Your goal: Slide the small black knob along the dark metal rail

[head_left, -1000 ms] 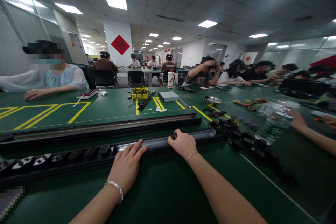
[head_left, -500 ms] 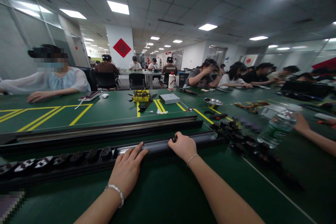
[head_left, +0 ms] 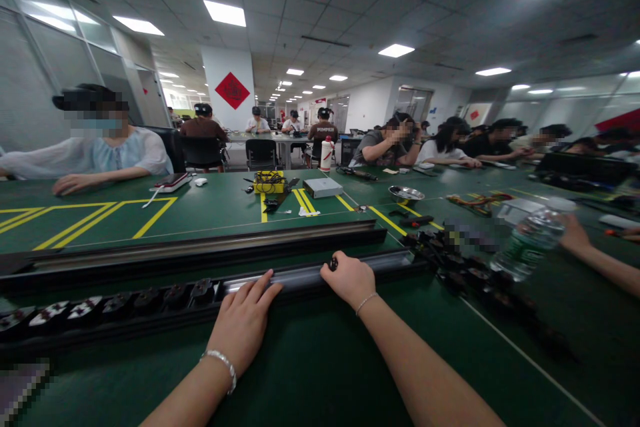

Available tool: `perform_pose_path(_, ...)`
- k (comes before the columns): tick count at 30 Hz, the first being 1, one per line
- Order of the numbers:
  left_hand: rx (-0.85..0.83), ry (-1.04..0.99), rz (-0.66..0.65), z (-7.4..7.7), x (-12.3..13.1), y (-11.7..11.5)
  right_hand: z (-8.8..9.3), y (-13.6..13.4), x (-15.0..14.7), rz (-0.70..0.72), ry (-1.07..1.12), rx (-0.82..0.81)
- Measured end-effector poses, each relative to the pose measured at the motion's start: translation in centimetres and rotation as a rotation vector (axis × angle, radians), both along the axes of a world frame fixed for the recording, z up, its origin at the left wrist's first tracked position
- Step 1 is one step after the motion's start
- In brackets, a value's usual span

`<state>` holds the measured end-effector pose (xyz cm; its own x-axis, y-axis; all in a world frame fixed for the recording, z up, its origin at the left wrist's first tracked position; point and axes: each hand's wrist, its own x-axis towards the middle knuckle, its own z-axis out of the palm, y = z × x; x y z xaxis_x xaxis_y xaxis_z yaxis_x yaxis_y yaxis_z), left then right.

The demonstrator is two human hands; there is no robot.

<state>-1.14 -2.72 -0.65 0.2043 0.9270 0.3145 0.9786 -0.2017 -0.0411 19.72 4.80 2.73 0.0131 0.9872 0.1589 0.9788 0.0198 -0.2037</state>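
A long black rail with a shiny metal channel lies across the green table in front of me. My left hand rests flat on the rail's near edge, fingers stretched out. My right hand is closed around a small black part at the rail's channel. Several black modules sit in the left stretch of the rail. A second long rail lies parallel just behind it.
A pile of black parts lies at the rail's right end beside a tipped water bottle; another person's arm reaches in there. Farther back are a yellow box, a grey box and a metal bowl. People sit around the table.
Between the first and second frames the view tilted slightly, shifting everything a little lower. Both hands keep their places on the rail.
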Motion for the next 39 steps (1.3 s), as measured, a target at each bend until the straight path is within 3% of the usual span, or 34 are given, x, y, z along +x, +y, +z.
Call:
perform_pose_path(22,0.025,0.001,-0.001,-0.09,-0.01,0.04,-0.01,0.15,0.71,0.030,0.039,0.003)
perform_pose_path(32,0.022,0.001,-0.010,-0.02,0.00,0.12,-0.27,0.19,0.63,0.029,0.004,0.080)
perform_pose_path(39,0.017,-0.001,-0.010,-0.10,-0.04,0.02,0.12,0.26,0.70,0.011,0.060,0.014)
